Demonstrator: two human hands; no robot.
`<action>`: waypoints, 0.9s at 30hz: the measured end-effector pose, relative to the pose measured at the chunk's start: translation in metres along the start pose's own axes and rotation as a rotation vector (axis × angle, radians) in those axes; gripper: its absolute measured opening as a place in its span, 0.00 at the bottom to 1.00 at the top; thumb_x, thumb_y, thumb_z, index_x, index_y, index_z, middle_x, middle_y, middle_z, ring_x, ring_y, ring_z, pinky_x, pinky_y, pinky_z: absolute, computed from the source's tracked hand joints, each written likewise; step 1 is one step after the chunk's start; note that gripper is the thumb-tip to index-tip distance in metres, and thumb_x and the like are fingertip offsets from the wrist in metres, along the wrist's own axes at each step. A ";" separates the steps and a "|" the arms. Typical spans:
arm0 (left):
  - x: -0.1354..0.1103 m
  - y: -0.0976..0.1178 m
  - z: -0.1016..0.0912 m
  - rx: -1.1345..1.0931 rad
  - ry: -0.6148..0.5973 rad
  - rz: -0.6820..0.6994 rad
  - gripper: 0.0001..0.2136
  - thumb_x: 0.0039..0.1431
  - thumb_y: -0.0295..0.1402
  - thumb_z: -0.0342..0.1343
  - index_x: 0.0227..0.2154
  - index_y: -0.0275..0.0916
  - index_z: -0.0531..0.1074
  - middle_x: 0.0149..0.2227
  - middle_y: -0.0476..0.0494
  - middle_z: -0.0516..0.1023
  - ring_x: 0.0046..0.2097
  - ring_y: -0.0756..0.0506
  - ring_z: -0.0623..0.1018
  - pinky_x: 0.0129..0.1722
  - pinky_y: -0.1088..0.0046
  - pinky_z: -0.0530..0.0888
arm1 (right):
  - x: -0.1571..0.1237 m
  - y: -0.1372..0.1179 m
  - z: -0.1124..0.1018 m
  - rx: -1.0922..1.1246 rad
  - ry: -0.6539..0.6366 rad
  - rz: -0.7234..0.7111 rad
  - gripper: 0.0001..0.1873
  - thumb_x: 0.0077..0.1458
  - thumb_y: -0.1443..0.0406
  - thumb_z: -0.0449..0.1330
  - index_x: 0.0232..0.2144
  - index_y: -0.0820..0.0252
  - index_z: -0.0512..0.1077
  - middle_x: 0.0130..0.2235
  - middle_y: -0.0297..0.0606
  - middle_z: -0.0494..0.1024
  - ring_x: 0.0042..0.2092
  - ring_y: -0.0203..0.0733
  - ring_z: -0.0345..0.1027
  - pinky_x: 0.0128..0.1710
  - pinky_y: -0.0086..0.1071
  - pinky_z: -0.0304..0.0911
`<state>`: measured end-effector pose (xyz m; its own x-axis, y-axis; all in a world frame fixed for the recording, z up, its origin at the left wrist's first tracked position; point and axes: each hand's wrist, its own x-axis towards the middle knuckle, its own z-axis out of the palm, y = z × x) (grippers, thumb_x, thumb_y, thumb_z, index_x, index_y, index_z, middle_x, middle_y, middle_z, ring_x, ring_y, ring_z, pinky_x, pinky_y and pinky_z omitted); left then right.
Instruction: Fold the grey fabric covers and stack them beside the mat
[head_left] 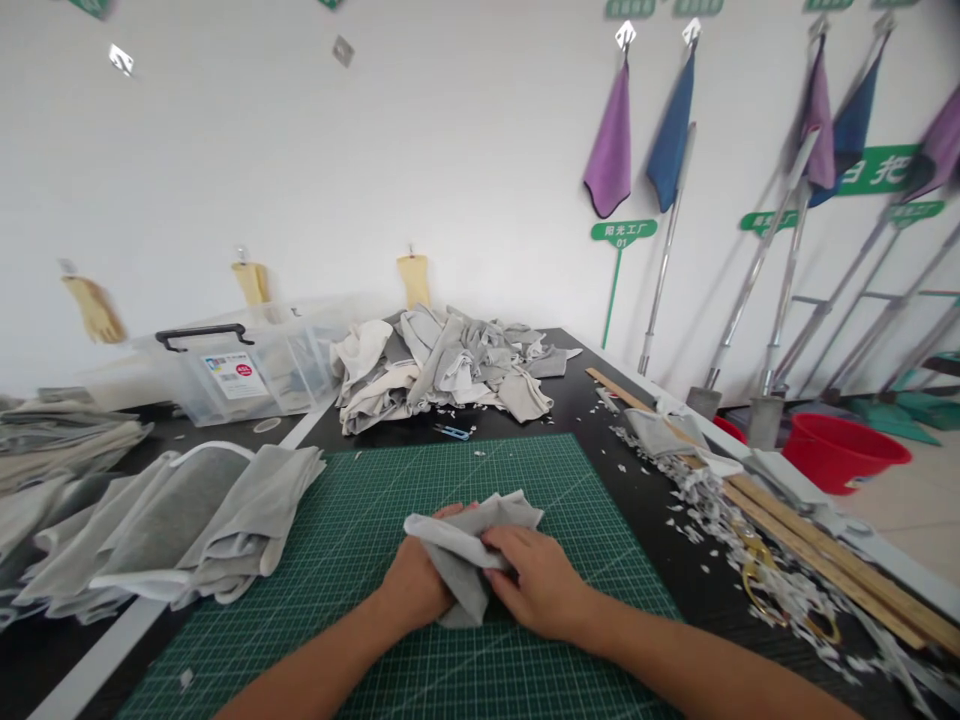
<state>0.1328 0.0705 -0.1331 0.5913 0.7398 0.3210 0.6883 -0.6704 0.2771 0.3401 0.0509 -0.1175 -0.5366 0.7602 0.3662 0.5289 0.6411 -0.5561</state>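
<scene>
Over the green cutting mat (360, 640), both hands are on a crumpled piece of thin grey cloth (466, 590) with a white folded edge. My left hand (416, 582) is closed around its left side; the cloth covers most of those fingers. From the right, my right hand (538, 582) pinches the cloth between thumb and fingers near its middle. Small blue thread snips (454, 432) lie just beyond the mat's far edge. A heap of grey and white cloth pieces (450, 360) is piled farther back.
Left of the mat lie stacked grey cloth pieces (180, 510) with white trim, and a clear plastic box (232, 370) behind. Along the right edge are wooden rulers (825, 560), yellow-handled scissors (757, 590) and white scraps (705, 500). A red basin (844, 452) stands beyond the table.
</scene>
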 end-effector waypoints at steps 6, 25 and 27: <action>-0.004 -0.004 0.001 0.026 -0.047 -0.011 0.26 0.58 0.39 0.48 0.60 0.49 0.54 0.58 0.45 0.63 0.60 0.41 0.61 0.60 0.58 0.56 | 0.003 0.009 -0.001 0.157 0.059 0.127 0.09 0.54 0.68 0.49 0.36 0.56 0.68 0.33 0.35 0.74 0.34 0.40 0.66 0.34 0.32 0.58; -0.023 -0.005 -0.016 -0.065 0.380 -0.624 0.16 0.62 0.40 0.41 0.47 0.41 0.65 0.44 0.43 0.74 0.45 0.42 0.74 0.42 0.64 0.68 | -0.001 0.022 0.004 0.446 0.438 0.420 0.12 0.57 0.56 0.49 0.27 0.56 0.64 0.25 0.32 0.62 0.27 0.39 0.57 0.28 0.32 0.58; -0.029 -0.002 -0.018 -0.112 0.366 -0.666 0.17 0.62 0.41 0.40 0.49 0.41 0.63 0.43 0.43 0.75 0.42 0.41 0.75 0.40 0.64 0.68 | -0.001 0.022 0.005 0.450 0.483 0.416 0.12 0.58 0.56 0.49 0.28 0.56 0.63 0.25 0.31 0.61 0.28 0.39 0.57 0.29 0.33 0.57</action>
<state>0.1061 0.0494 -0.1268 -0.1235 0.9364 0.3284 0.7922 -0.1063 0.6009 0.3488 0.0637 -0.1334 0.0477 0.9564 0.2883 0.2512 0.2678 -0.9301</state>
